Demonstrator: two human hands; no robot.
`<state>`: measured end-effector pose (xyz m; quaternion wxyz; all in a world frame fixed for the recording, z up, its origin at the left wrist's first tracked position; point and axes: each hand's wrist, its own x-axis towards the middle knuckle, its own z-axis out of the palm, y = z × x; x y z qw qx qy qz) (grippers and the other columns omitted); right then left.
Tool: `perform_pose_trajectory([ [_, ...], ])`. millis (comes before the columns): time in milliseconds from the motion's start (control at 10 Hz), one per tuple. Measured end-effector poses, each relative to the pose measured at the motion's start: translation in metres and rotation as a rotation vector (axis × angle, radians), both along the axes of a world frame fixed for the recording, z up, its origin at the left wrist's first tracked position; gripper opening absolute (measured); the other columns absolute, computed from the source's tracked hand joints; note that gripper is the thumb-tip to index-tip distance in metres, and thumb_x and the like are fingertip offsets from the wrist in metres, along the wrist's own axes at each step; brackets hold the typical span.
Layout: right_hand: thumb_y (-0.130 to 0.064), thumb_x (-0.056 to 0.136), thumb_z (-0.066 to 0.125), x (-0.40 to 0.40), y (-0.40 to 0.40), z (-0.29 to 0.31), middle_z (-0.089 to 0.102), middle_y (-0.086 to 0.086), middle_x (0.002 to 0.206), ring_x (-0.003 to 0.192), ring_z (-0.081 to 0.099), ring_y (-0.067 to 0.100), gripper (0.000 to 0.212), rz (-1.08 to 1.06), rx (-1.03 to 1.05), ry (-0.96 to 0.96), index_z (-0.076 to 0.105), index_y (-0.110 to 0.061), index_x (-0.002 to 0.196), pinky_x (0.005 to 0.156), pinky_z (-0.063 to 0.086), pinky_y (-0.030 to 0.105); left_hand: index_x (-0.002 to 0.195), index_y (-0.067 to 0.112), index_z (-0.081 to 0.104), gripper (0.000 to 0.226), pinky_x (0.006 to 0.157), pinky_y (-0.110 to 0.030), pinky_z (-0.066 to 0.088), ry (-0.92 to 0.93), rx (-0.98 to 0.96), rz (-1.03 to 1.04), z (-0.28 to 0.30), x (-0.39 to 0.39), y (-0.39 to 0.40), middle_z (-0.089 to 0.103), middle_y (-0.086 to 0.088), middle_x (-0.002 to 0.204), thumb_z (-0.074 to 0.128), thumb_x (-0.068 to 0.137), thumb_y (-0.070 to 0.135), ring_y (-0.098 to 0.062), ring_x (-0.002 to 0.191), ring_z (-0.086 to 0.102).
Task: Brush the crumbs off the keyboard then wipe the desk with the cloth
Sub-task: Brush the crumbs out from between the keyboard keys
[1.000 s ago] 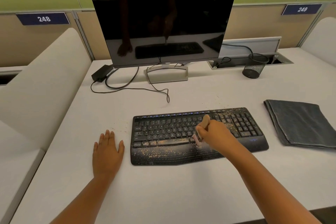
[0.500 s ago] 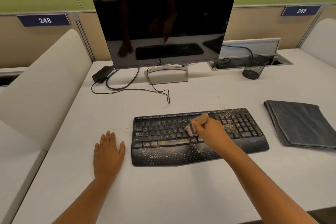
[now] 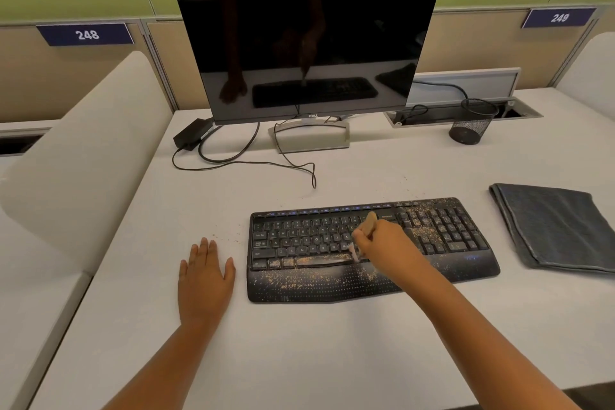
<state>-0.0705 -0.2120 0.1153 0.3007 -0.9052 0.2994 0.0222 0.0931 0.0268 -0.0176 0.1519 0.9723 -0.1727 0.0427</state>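
Two hands split the work: right hand [image 3: 382, 245] grips a small brush [image 3: 367, 226] bristles-down over the crumbed keyboard [image 3: 299, 289], left hand [image 3: 204, 280] lies flat and empty on the desk [image 3: 299, 359], likely bracing, cloth [image 3: 559, 226] parked aside for the wipe.

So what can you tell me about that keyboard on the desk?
The keyboard is black, looks plastic, wide, with a curved dotted palm rest in front and a number pad at its right end. It lies flat on the white desk, before the monitor. Tan crumbs speckle the number pad, bottom row and palm rest. The right hand holds a small brush over its middle keys; the left hand rests flat beside it, not touching.
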Motion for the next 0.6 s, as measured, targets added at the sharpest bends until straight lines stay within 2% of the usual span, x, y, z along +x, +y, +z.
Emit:
perform_pose_trajectory([
  [100, -0.027, 0.101, 0.036, -0.0014, 0.0050, 0.0042, 0.049, 0.000, 0.055, 0.045, 0.041, 0.010, 0.044, 0.029, -0.029, 0.042, 0.041, -0.017, 0.059, 0.045, 0.031, 0.020, 0.141, 0.005, 0.032, 0.055, 0.114, -0.039, 0.012, -0.004, -0.005, -0.004, 0.0003, -0.0009, -0.0006, 0.028, -0.011, 0.150, 0.040, 0.094, 0.032, -0.024, 0.140, 0.020],
  [300, -0.030, 0.101, 0.038, 0.0039, 0.0079, 0.0038, 0.060, 0.003, 0.070, 0.056, 0.050, 0.011, 0.033, 0.035, 0.030, -0.010, 0.061, -0.011, 0.084, 0.054, 0.040, 0.024, 0.141, 0.004, 0.032, 0.056, 0.114, -0.039, 0.012, -0.005, -0.016, -0.002, 0.0019, -0.0024, -0.0006, 0.028, -0.011, 0.150, 0.036, 0.095, 0.035, -0.024, 0.140, 0.021],
  [400, -0.029, 0.101, 0.038, 0.0013, 0.0113, 0.0015, 0.052, -0.002, 0.060, 0.048, 0.043, 0.007, 0.035, 0.088, -0.016, 0.089, 0.055, -0.013, 0.073, 0.045, 0.032, 0.018, 0.141, 0.005, 0.032, 0.056, 0.114, -0.039, 0.012, -0.006, -0.018, 0.000, 0.0022, -0.0022, -0.0005, 0.028, -0.011, 0.150, 0.036, 0.095, 0.035, -0.024, 0.140, 0.020],
  [500, -0.028, 0.101, 0.038, 0.0007, 0.0117, 0.0058, 0.055, -0.004, 0.062, 0.048, 0.042, 0.004, 0.034, 0.085, -0.036, 0.103, 0.059, -0.013, 0.078, 0.045, 0.028, 0.014, 0.141, 0.005, 0.032, 0.055, 0.114, -0.039, 0.012, -0.006, -0.025, -0.002, 0.0025, -0.0024, -0.0010, 0.028, -0.011, 0.150, 0.041, 0.094, 0.032, -0.025, 0.140, 0.020],
  [600, -0.029, 0.101, 0.039, 0.0031, 0.0098, 0.0085, 0.068, 0.001, 0.084, 0.058, 0.052, 0.007, 0.029, 0.058, -0.041, 0.062, 0.063, -0.013, 0.103, 0.053, 0.036, 0.018, 0.141, 0.004, 0.033, 0.055, 0.114, -0.039, 0.012, -0.004, -0.024, -0.001, 0.0025, -0.0022, -0.0016, 0.028, -0.012, 0.150, 0.042, 0.094, 0.032, -0.025, 0.140, 0.021],
])
